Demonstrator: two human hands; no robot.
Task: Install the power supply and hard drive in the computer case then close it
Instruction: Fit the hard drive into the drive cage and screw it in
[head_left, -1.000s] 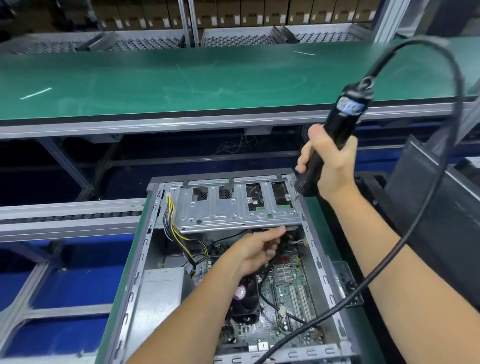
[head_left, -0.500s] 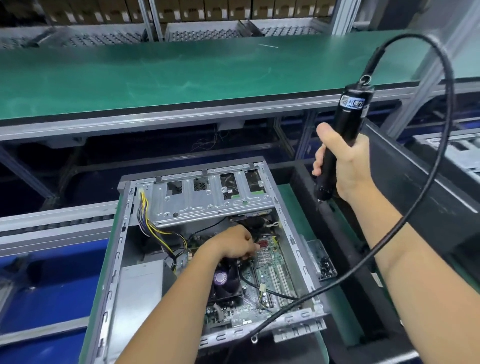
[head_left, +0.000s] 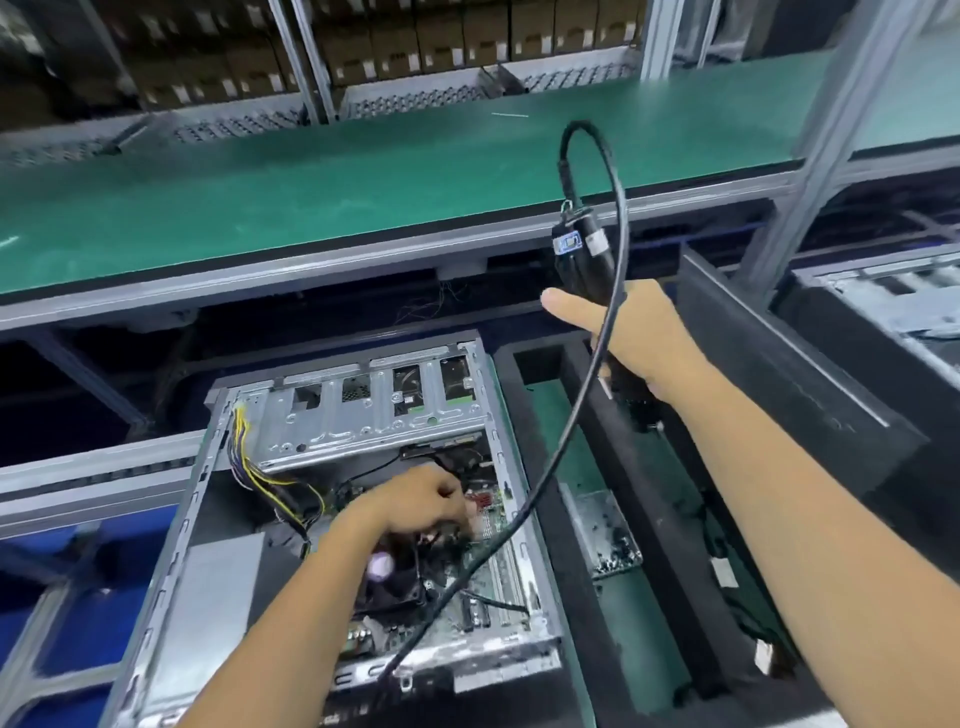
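Computer case (head_left: 332, 525) lying on its side on the lower level in front of the green worktop (head_left: 322, 197), open face up, side panel off, so the interior can be reached from above. Power supply (head_left: 218, 597) seated in the near-left corner as a plain grey box, with its yellow and black wire bundle (head_left: 260, 467) draped up past the drive cage (head_left: 374, 410). Hard drive not clearly identifiable; the cage slots too small and dark to tell.

Left hand (head_left: 421, 501) down inside the case over the motherboard (head_left: 493, 551), just beyond the CPU fan (head_left: 395, 577), fingers curled as if pinching a cable or connector; motion blur hides exactly what is held. Probably routing or plugging a lead.

Right hand (head_left: 631, 338) raised well clear to the right of the case, wrapped round the black electric screwdriver (head_left: 592, 291), thumb sticking out sideways, bit pointing down over the black foam tray (head_left: 566, 467). Held aside, most likely to keep the tool ready without blocking the left hand. Its power cord (head_left: 540, 488) loops up over the tool and trails down across the open case: a snag risk near the board.

Closing of the case not yet begun.
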